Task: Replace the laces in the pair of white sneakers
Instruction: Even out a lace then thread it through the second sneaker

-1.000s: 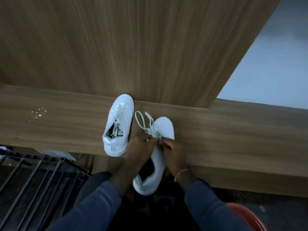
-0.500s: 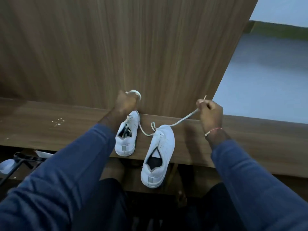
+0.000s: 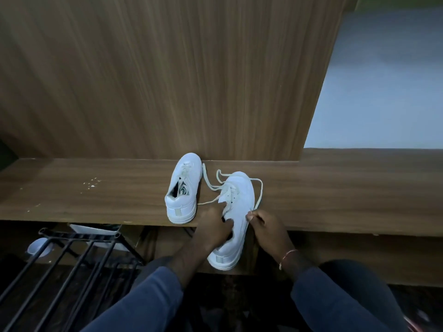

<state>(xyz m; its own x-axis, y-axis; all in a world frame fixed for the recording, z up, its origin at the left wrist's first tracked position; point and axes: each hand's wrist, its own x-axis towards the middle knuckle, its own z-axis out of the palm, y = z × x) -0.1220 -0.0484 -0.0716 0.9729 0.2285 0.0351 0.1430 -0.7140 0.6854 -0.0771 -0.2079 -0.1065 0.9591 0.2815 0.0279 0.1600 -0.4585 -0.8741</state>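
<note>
Head view: both hands were at the nearer sneaker on the wooden ledge.
Left hand gripped its opening, fingers curled over the collar; right hand pinched the loose lace end (thumb against forefinger). The other sneaker stood just left.

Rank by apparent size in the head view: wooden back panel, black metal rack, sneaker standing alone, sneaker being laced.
1. Wooden back panel.
2. Black metal rack.
3. Tie: the sneaker being laced looks longer than the sneaker standing alone, but it sits nearer the camera.
</note>
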